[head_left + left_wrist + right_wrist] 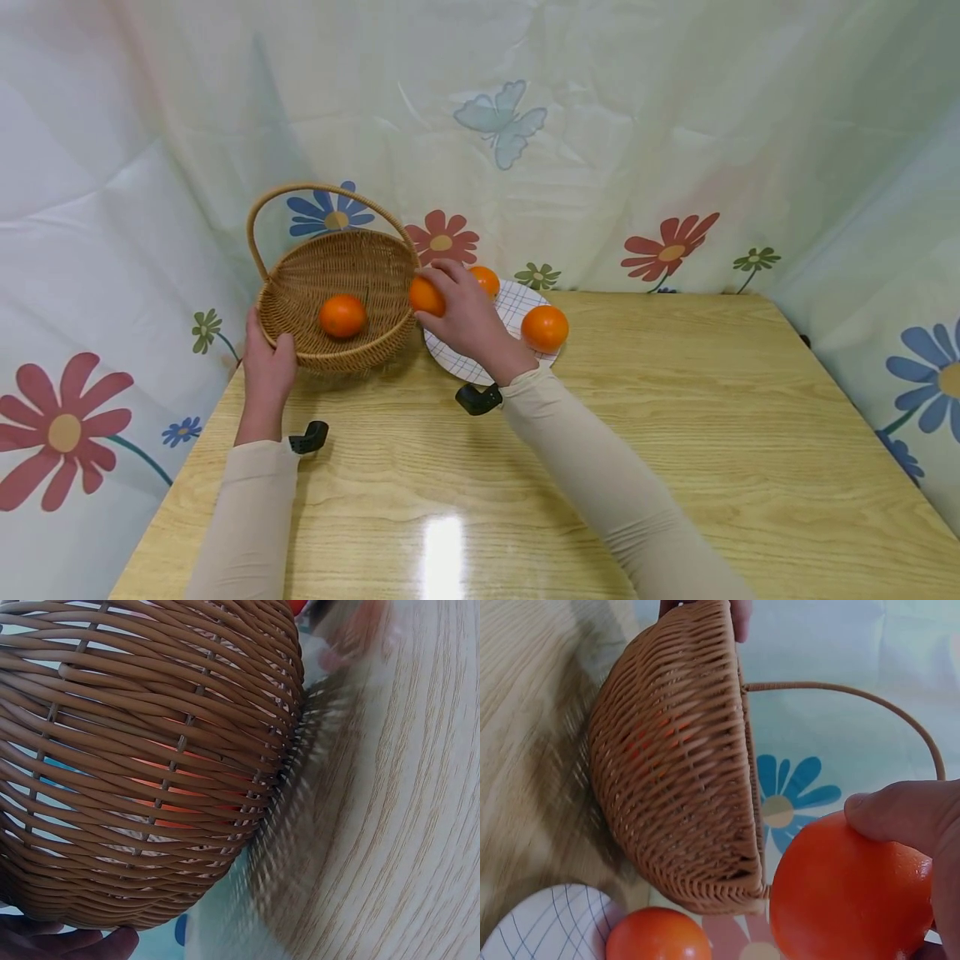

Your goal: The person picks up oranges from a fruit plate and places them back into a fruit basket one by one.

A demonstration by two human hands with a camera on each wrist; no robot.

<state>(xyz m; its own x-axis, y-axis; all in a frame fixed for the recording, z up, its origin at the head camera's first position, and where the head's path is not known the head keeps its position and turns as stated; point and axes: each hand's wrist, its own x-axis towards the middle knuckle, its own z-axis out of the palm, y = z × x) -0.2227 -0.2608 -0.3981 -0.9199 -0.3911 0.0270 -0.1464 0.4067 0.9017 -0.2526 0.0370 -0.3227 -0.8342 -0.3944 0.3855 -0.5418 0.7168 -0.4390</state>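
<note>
On the left side of the table, my left hand [267,367] grips the near left rim of a handled wicker basket [315,258]. One orange [342,317] lies inside it, showing through the weave in both wrist views. My right hand [471,315] holds another orange [426,297] at the basket's right rim. The right wrist view shows the thumb on top of this held orange [840,892]. Below the right hand is a white plate [516,302] with a blue grid pattern. A whole orange [545,329] sits at its right side, and another orange [486,282] at its back, partly hidden.
The wooden table [675,400] extends to the right and towards me. Behind it hangs a pale curtain [600,167] printed with flowers and a butterfly, close to the basket's arched handle [330,187]. Both wrists carry small black camera mounts [478,399].
</note>
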